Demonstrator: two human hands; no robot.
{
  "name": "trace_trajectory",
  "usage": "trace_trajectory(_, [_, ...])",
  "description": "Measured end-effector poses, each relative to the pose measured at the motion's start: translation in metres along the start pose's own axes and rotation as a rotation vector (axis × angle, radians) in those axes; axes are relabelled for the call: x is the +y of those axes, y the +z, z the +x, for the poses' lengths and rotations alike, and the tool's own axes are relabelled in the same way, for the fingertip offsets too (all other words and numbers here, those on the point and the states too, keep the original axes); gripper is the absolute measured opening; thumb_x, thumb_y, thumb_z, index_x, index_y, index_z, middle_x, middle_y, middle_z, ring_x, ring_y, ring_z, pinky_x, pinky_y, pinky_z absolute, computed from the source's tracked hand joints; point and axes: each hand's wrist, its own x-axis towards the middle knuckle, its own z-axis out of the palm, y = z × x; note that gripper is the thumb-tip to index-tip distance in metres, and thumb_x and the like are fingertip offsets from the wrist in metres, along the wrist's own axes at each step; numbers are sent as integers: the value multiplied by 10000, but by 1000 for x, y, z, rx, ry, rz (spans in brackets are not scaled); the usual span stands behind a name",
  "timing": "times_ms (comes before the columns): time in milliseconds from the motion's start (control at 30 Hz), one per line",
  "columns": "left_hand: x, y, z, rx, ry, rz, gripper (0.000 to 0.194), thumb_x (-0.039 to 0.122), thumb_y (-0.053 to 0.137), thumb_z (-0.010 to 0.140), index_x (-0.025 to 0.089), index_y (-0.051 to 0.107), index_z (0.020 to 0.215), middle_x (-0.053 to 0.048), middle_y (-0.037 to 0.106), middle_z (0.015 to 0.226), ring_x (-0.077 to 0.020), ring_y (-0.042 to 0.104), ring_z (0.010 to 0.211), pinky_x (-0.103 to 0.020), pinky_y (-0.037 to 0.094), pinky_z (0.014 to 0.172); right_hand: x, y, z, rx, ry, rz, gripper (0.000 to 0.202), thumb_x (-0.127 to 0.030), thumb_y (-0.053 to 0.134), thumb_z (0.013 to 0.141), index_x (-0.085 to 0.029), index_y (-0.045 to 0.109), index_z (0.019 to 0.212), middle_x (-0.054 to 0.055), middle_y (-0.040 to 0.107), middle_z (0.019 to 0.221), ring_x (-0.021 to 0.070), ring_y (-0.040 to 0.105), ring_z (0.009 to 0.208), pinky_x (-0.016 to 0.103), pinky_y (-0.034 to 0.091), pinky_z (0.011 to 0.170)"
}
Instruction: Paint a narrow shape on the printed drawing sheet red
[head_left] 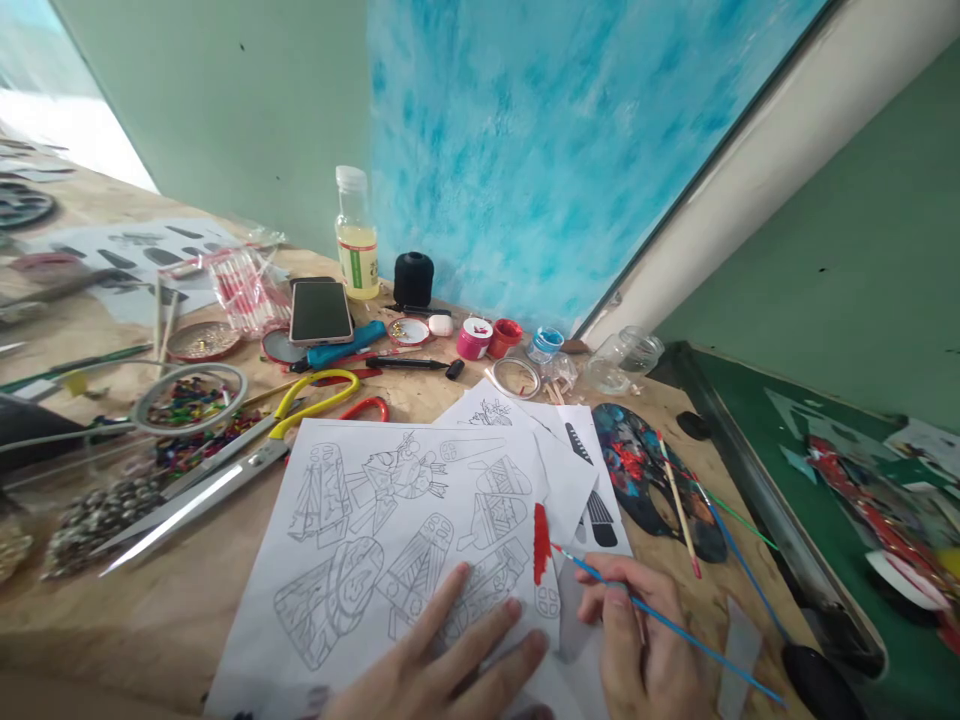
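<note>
My left hand [450, 665] lies with spread fingers on a white sheet [259, 600] of printed line drawings. My right hand [637, 635] pinches a thin blue paintbrush [679, 630]. Its red tip is just right of a red painted strip [541, 545] at the sheet's right side. Below that strip, a small outlined shape is unpainted. More papers [559, 480] lie partly under the sheet. Right of them is a dark palette [630, 465] smeared with red and blue paint, with a brush [679, 505] across it.
Yellow-handled scissors [259, 455], beads [191, 405] and a phone [321, 310] are at the left. Behind the sheet stand a bottle [358, 250], a pink paint pot [475, 339], a red pot [506, 337], a blue pot [545, 344] and glass jars [622, 360].
</note>
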Motion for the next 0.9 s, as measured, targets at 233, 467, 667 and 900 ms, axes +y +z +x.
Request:
trace_trajectory(233, [-1, 0, -1, -12, 8, 26, 410, 380, 589, 1196, 372, 612, 1605, 131, 568, 1713, -180, 549, 1522, -401, 572, 1178, 6, -2, -2, -18, -8, -10, 370, -547, 456, 1176, -245, 666, 1137, 19, 753, 781, 172, 756, 661, 257, 592, 635])
trace_trajectory(467, [2, 5, -4, -45, -3, 77, 421, 373, 468, 1234, 375, 562, 1645, 155, 535, 1732, -179, 486, 1580, -434, 588, 1146, 5, 0, -1, -24, -7, -14, 343, -528, 480, 1165, -257, 682, 1108, -1, 752, 776, 158, 740, 636, 256, 585, 647])
trace_trajectory(667, [5, 10, -4, 31, -5, 85, 407, 449, 517, 1220, 381, 610, 1610, 129, 543, 1732, -193, 516, 1553, -419, 576, 1142, 5, 0, 0, -20, -6, 6, 366, -551, 465, 1171, -253, 677, 1173, -5, 737, 768, 163, 759, 669, 250, 585, 655])
trace_trajectory(900, [2, 7, -6, 20, 3, 85, 402, 450, 579, 1196, 389, 634, 1589, 125, 518, 1753, -186, 507, 1557, -407, 510, 1236, 2, 0, 1, -3, -24, -26, 385, -548, 459, 1178, -249, 688, 1097, 6, 745, 752, 155, 740, 631, 250, 588, 647])
